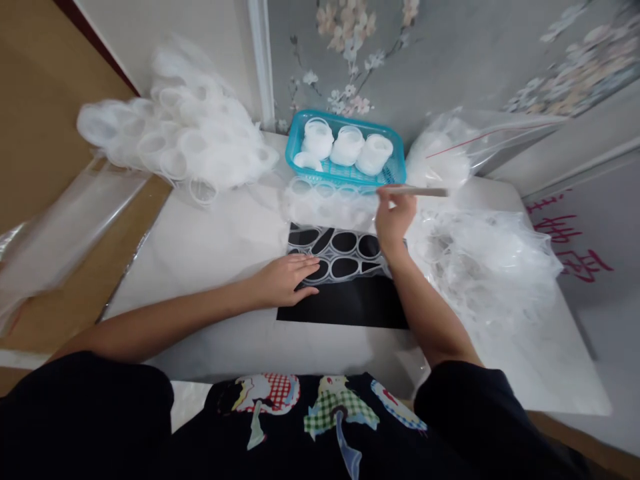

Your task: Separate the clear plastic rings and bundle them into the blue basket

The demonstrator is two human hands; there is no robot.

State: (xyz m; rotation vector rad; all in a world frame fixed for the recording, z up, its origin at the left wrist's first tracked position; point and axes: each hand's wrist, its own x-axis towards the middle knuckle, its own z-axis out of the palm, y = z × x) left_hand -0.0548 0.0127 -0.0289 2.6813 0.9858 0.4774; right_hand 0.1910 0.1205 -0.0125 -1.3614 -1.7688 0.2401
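Note:
My left hand point(287, 280) lies flat with its fingers stretched out on a translucent sheet with ring-shaped outlines point(345, 255). Under that sheet is a black mat point(345, 307), which shows dark through the holes. Past the sheet, my right hand point(396, 215) is closed around a slim pale stick-like tool point(425, 191), held level near the front rim of a blue plastic basket point(345, 175). What the tool's tip is like I cannot make out. Inside the basket stand stacks of thin translucent rings point(349, 147).
A big heap of translucent ring-holed sheets point(185, 127) sits at the left, a crumpled pile of similar scraps point(490, 260) at the right. Behind that lies a clear zip bag point(445, 157) of white pieces. The white table point(200, 233) meets a flowered wall point(440, 60).

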